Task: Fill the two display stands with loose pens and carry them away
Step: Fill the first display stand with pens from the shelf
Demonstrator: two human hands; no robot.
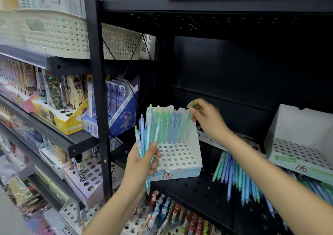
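Near stand set on black shelf, back row part-filled. Green pen pinched at cap end by right hand, over stand's right rear. Pen bundle gripped by left hand, left of stand. Loose pens right of stand. Pens judged light, stiff, slick; upper barrel best held.

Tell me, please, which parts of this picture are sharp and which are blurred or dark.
In the head view, the left hand, the right hand and the white stand are sharp; the cream basket at the left edge is smeared; the shelf back panel lies in deep shadow; the wide lens bends the black post.
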